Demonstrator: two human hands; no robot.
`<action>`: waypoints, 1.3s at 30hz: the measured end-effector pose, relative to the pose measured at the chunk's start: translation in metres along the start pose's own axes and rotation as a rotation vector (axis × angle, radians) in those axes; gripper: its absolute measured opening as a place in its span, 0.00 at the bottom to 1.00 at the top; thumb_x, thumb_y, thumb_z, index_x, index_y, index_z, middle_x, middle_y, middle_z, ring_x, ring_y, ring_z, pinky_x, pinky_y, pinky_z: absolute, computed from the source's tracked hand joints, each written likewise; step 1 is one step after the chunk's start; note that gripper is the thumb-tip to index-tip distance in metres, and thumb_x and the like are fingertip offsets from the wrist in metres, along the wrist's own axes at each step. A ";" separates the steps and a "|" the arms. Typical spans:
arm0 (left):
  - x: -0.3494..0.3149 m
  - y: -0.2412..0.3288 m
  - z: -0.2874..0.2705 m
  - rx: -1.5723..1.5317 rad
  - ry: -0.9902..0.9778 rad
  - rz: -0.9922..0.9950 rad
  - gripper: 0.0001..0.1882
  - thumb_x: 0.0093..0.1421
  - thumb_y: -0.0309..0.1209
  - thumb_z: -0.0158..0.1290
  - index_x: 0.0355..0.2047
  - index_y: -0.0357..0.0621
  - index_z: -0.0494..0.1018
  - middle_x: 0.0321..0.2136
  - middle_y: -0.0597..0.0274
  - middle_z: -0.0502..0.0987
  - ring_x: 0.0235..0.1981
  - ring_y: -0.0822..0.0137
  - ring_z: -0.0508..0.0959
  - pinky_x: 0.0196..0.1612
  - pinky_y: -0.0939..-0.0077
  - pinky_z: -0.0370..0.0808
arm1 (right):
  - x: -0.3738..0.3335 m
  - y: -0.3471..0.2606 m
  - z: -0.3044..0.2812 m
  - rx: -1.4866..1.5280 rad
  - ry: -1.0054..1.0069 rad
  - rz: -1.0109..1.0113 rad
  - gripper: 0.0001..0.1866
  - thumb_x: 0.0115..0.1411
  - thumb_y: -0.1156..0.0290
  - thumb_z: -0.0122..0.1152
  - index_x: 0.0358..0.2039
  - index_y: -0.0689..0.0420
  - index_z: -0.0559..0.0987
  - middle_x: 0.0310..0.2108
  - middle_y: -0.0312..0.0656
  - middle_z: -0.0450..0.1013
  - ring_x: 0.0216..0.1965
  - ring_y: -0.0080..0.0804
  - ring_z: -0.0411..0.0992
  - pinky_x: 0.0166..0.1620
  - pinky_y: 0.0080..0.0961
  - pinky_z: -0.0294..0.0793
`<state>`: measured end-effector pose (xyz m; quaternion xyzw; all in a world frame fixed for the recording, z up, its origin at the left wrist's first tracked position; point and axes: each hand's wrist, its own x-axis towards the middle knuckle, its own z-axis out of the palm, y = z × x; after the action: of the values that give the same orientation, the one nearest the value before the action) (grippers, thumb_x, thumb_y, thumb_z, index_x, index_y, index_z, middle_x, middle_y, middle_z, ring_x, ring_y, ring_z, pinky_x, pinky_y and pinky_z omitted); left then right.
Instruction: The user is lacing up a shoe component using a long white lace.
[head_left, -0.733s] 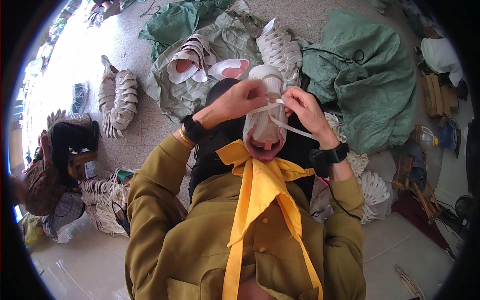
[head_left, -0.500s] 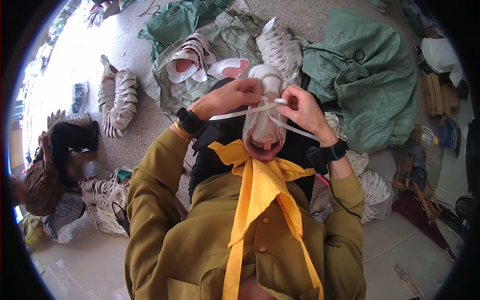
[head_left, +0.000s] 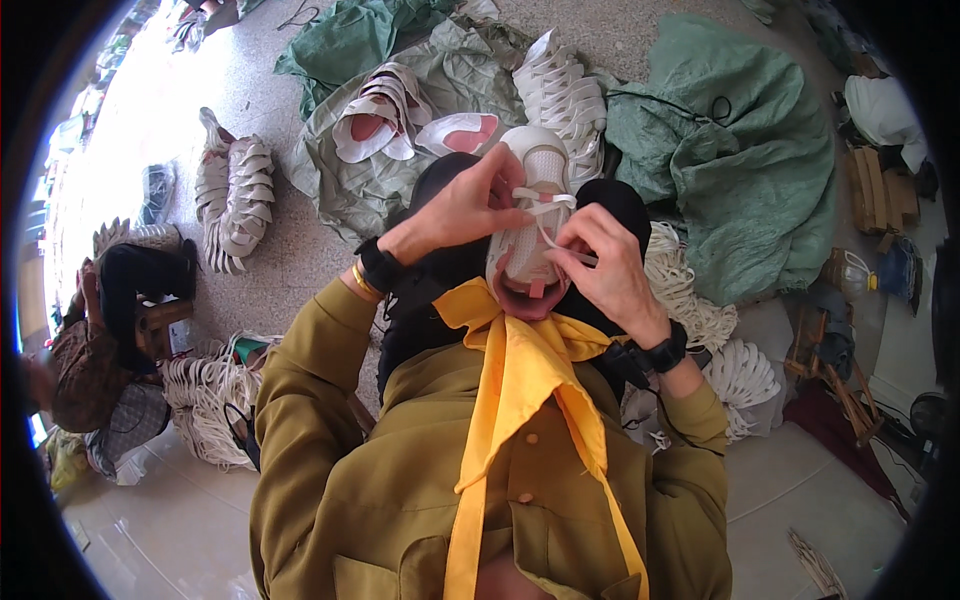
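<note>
A white and pink shoe [head_left: 524,262] rests between my knees, its toe pointing away from me and its pink collar nearest my body. White shoelace [head_left: 550,206] crosses the tongue just behind the toe cap. At the shoe's left edge, the fingers of my left hand [head_left: 474,205] pinch the lace by its crossing. My right hand [head_left: 612,268], lower on the right side, grips a strand of lace between thumb and fingers. The fingertips partly cover the lace ends.
Beyond the shoe lie loose white-and-pink shoe uppers [head_left: 384,112] and a stacked row of white uppers [head_left: 562,100] on green sheeting. A large green sack [head_left: 725,165] stands at right. White lace bundles [head_left: 690,290] lie beside my right arm. Another person [head_left: 95,370] sits at left.
My right hand has come down from the lace crossing and now holds a strand lower on the shoe. The long lace end that stretched left under my left hand no longer shows there.
</note>
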<state>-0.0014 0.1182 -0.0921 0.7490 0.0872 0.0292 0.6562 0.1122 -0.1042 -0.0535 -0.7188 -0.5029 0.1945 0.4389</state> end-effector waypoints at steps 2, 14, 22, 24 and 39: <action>-0.005 -0.003 0.006 0.007 0.082 -0.008 0.20 0.56 0.31 0.69 0.41 0.40 0.70 0.28 0.67 0.74 0.30 0.74 0.75 0.34 0.78 0.73 | -0.003 -0.006 -0.002 0.008 0.016 0.060 0.09 0.57 0.79 0.71 0.33 0.63 0.77 0.30 0.41 0.71 0.29 0.30 0.75 0.31 0.25 0.77; -0.010 0.026 0.019 0.271 0.091 -0.037 0.12 0.60 0.28 0.65 0.32 0.38 0.71 0.25 0.70 0.74 0.28 0.82 0.73 0.30 0.82 0.71 | -0.043 0.021 -0.042 0.478 -0.062 0.531 0.06 0.65 0.76 0.66 0.37 0.60 0.77 0.27 0.30 0.74 0.27 0.14 0.73 0.30 0.15 0.75; -0.020 0.017 0.008 0.119 0.029 -0.182 0.13 0.64 0.31 0.64 0.30 0.41 0.71 0.23 0.75 0.71 0.25 0.83 0.69 0.27 0.83 0.66 | 0.003 -0.003 0.018 -0.035 0.119 0.254 0.14 0.58 0.74 0.73 0.36 0.62 0.74 0.24 0.44 0.74 0.23 0.32 0.75 0.29 0.27 0.77; -0.026 0.023 0.000 0.050 -0.063 -0.209 0.13 0.65 0.33 0.63 0.29 0.43 0.71 0.23 0.77 0.69 0.23 0.84 0.67 0.25 0.83 0.64 | 0.003 -0.003 0.020 -0.031 0.136 0.231 0.13 0.58 0.75 0.73 0.35 0.62 0.74 0.25 0.44 0.75 0.24 0.33 0.75 0.29 0.28 0.77; -0.054 0.024 -0.015 0.072 0.022 -0.163 0.11 0.68 0.30 0.60 0.32 0.43 0.69 0.23 0.79 0.65 0.25 0.86 0.63 0.26 0.85 0.60 | -0.013 -0.002 0.010 -0.169 0.225 -0.006 0.05 0.60 0.80 0.67 0.35 0.61 0.78 0.30 0.44 0.76 0.27 0.41 0.77 0.30 0.34 0.75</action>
<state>-0.0545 0.1206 -0.0628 0.7620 0.1560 -0.0190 0.6282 0.0990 -0.1111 -0.0594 -0.7688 -0.4674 0.0684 0.4311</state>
